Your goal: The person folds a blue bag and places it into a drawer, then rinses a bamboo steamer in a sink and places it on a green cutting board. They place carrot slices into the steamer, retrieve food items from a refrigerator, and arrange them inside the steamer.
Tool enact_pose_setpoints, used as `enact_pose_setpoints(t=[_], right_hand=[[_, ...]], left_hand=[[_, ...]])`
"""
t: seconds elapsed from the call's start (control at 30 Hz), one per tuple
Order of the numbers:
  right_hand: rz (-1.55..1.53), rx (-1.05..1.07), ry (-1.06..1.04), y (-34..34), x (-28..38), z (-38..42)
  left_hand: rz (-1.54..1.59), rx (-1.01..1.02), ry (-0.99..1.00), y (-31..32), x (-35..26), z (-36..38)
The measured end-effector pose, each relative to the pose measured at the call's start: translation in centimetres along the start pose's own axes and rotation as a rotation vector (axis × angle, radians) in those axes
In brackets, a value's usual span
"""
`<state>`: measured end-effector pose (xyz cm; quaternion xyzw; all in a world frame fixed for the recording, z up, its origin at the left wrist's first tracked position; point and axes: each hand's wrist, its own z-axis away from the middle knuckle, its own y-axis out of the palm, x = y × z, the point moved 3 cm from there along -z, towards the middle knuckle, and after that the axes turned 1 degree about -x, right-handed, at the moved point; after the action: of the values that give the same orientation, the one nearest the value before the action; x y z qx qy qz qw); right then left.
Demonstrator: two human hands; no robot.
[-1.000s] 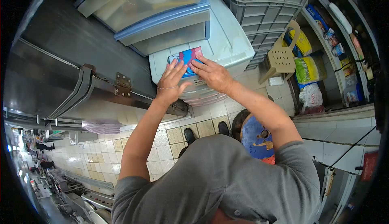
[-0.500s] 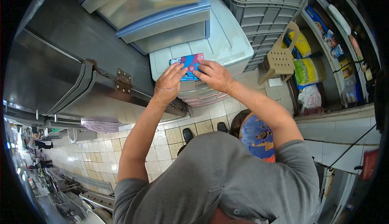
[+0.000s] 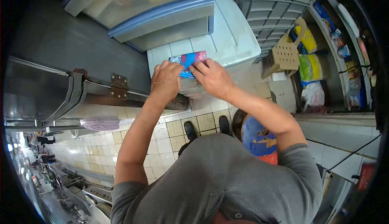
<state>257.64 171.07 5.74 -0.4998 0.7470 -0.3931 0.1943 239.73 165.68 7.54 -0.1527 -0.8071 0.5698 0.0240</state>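
Packet (image 3: pixel 193 58), red and blue, print too small to read, lies on the white lid of a plastic drawer unit (image 3: pixel 227 41) at 12 o'clock. Left hand (image 3: pixel 165 81) and right hand (image 3: pixel 210 77) both press its near edge, fingers curled onto it. Floor of beige tiles (image 3: pixel 170 135); grey crates (image 3: pixel 275 5) at 1 o'clock, beige plastic chair (image 3: pixel 285 56) at 2 o'clock.
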Motion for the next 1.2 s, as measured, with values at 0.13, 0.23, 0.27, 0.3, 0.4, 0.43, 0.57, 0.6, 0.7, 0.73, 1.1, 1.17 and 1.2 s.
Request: enact_pose_setpoints(t=[0.13, 0.23, 0.27, 0.3, 0.4, 0.43, 0.57, 0.6, 0.7, 0.73, 1.1, 1.17, 1.2], right_hand=[[-0.132, 0.169, 0.016, 0.7, -2.1, -2.2], [-0.299, 0.413, 0.131, 1.1, -4.5, -5.2], [-0.364, 0.548, 0.191, 1.3, -5.0, -5.7], [-0.365, 0.538, 0.192, 1.2, -5.0, -5.8], [-0.390, 0.581, 0.231, 1.4, -5.3, -6.5], [-0.412, 0.623, 0.252, 1.5, -5.5, -6.4], [-0.367, 0.413, 0.099, 1.7, -5.7, -5.3], [-0.360, 0.405, 0.084, 1.9, -5.6, -5.5], [-0.274, 0.323, 0.214, 2.5, -5.2, -4.7], [-0.296, 0.269, 0.225, 2.5, -5.3, -4.7], [-0.100, -0.161, 0.062, 2.9, -3.8, -5.2], [-0.110, -0.174, -0.026, -0.7, -2.2, -5.7], [-0.113, -0.169, -0.029, -2.6, -1.6, -6.0]], left_hand=[[0.173, 0.234, -0.171, -1.1, 1.1, -2.8], [0.177, 0.382, -0.168, -0.3, 2.8, -4.0], [0.166, 0.381, -0.158, -0.3, 2.4, -4.1], [0.113, 0.356, -0.135, -0.4, 1.4, -3.8], [0.000, 0.278, -0.101, -1.0, 0.3, -4.3], [-0.044, 0.245, -0.081, -1.0, 0.0, -4.3], [0.027, 0.261, -0.120, 1.2, 0.9, -5.0], [-0.017, 0.274, -0.109, 1.4, 1.1, -5.2], [-0.048, 0.239, -0.130, 2.5, 1.5, -5.1], [-0.029, 0.180, -0.160, 2.7, 1.6, -5.1], [-0.002, 0.093, -0.153, -0.9, -2.3, -2.7], [0.013, 0.244, -0.241, -2.5, -3.0, -2.3], [0.297, 0.299, -0.354, -2.7, -3.2, -1.5]])
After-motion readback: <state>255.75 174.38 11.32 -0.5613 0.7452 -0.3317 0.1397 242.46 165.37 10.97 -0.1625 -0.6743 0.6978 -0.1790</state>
